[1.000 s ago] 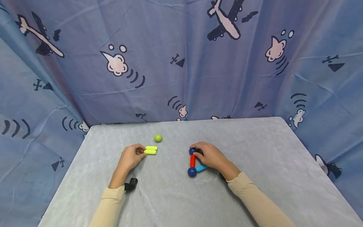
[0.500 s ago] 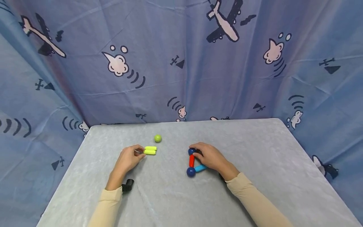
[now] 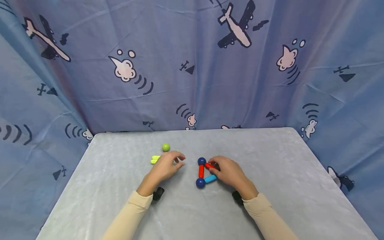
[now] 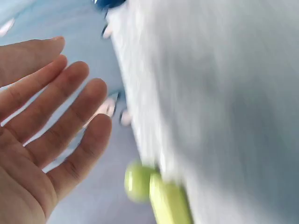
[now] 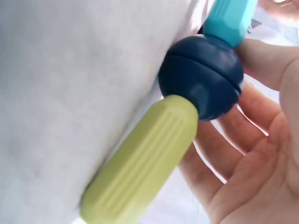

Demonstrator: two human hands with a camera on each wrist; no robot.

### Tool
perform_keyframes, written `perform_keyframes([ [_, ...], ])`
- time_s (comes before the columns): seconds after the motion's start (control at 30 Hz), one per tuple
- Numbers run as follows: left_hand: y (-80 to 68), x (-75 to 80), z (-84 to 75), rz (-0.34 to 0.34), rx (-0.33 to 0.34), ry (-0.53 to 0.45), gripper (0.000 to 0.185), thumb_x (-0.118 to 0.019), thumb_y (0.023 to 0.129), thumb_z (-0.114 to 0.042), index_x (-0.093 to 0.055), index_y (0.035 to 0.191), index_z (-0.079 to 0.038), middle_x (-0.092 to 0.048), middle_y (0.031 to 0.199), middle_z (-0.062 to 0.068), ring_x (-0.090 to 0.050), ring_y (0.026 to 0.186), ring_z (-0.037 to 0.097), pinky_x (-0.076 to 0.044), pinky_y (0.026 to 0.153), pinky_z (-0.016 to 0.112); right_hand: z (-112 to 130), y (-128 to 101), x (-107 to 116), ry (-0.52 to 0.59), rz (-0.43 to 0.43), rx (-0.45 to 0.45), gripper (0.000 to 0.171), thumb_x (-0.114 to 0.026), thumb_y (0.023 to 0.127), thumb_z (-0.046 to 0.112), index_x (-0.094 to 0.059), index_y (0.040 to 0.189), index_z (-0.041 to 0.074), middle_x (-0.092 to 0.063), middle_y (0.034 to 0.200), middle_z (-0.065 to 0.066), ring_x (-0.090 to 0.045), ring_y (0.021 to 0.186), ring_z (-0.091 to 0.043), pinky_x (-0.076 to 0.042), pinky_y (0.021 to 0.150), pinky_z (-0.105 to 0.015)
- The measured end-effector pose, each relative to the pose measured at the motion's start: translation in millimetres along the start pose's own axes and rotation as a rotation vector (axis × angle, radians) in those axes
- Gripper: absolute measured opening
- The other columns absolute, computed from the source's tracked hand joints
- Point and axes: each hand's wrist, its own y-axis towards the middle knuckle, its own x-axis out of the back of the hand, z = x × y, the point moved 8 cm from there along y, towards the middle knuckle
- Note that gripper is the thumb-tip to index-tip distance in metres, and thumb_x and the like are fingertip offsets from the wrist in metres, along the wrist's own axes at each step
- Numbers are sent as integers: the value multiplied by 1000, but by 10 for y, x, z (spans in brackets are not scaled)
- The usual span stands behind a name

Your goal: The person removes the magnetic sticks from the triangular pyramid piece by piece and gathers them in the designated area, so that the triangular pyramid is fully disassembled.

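the left hand (image 3: 166, 165) was over the worktop (image 3: 120, 200), a bit left of its middle and nearer the far edge. its fingers (image 4: 65, 107) were straight and spread and held nothing. just beside it, on its left, lay two yellow-green sticks (image 3: 155, 159) side by side, partly hidden by the hand. a small green ball (image 3: 166, 147) sat a little closer to the far edge, near the sticks but apart from them.

the right hand (image 3: 229, 173) lay near the middle of the worktop, on a little stick-and-ball shape. its fingers were curled loosely around the right side of that shape. the shape had a dark blue ball (image 3: 202, 161) on its far side and another dark blue ball (image 3: 200, 182) on its near side, with a red stick (image 3: 201, 171) joining them. a second red stick (image 3: 210, 165) ran from the far ball under the fingers, and a light blue stick (image 3: 210, 178) ran from the near ball toward the palm. the right wrist view showed a third dark blue ball (image 5: 202, 77) against the fingers, with the light blue stick and a yellow-green stick (image 5: 140, 161) stuck to it.

behind the worktop hung a blue curtain (image 3: 192, 66) with planes and clouds on it.
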Motion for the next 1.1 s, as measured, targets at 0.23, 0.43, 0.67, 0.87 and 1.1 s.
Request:
perform_keyframes([
  [0.23, 325, -440, -275, 170, -120, -3, 25, -70, 93, -17, -72, 118, -13, -72, 113, 3, -65, 90, 15, -53, 79, 28, -21, -121, -5, -12, -55, -35, 23, -77, 88, 23, -73, 110, 17, -71, 99, 2, -62, 84, -12, -55, 80, -37],
  [0.43, 430, -669, -318, 264, -171, 14, 32, -62, 98, -9, -68, 128, -15, -69, 125, 2, -65, 112, 18, -51, 100, 36, 11, -146, 16, -4, -103, -37, 18, -78, 86, 22, -75, 103, 18, -72, 92, 3, -60, 76, -11, -52, 72, -34],
  [0.67, 452, -674, -286, 234, -137, -36, 32, -63, 94, -3, -70, 124, -14, -71, 122, 3, -65, 111, 19, -50, 101, 39, 9, -108, 28, -5, -121, -49, 12, -80, 82, 20, -77, 93, 17, -70, 85, 3, -54, 68, -11, -47, 64, -31],
  [0.87, 430, -653, -266, 219, -133, -57, 31, -65, 94, -4, -70, 122, -14, -71, 121, 4, -65, 107, 19, -51, 99, 39, -1, -84, 3, -23, -95, -72, 15, -80, 82, 20, -78, 96, 15, -70, 87, 1, -56, 69, -11, -49, 65, -31],
  [1.1, 402, -641, -222, 211, -113, -61, 30, -65, 94, -6, -70, 123, -14, -71, 119, 3, -64, 104, 18, -52, 96, 38, -17, -105, 7, -12, -78, -80, 20, -80, 84, 25, -76, 102, 17, -71, 92, 1, -61, 76, -12, -52, 71, -35],
])
